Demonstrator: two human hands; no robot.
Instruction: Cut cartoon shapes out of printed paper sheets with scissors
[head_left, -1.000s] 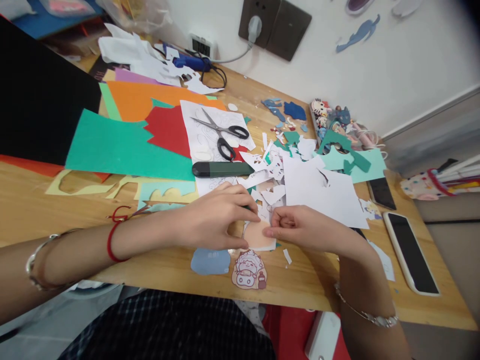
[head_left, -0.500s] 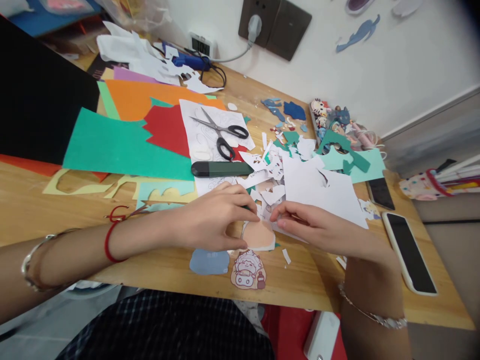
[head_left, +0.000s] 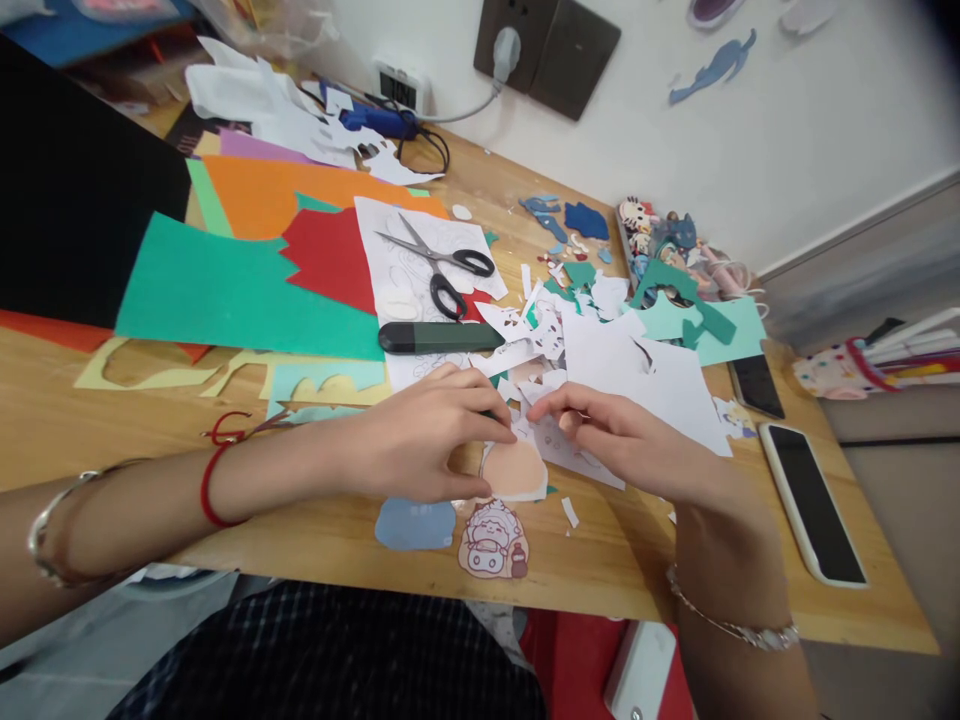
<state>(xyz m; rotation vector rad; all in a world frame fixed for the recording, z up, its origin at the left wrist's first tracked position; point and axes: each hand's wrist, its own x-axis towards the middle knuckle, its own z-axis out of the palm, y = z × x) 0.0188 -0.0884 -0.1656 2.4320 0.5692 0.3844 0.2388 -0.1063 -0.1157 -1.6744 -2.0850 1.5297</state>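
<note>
My left hand [head_left: 424,440] presses its curled fingers down on the left edge of a peach paper cutout [head_left: 517,470] lying on the wooden table [head_left: 112,420]. My right hand [head_left: 611,435] hovers just right of it over white paper scraps [head_left: 570,450], fingers loosely bent, thumb and forefinger close together; whether they pinch anything I cannot make out. Below the peach piece lie a cartoon character cutout [head_left: 493,541] and a blue-grey paper shape [head_left: 415,523].
Scissors [head_left: 442,265] lie on a printed sheet, with a dark green case [head_left: 439,337] in front of it. Green, red, orange and black paper sheets [head_left: 225,290] cover the left. White offcuts [head_left: 637,370], two phones [head_left: 814,500] and a pencil pouch [head_left: 862,365] sit right.
My right hand has lifted off the peach cutout's right edge and moved up and away onto the white scraps. My left hand has stayed in place.
</note>
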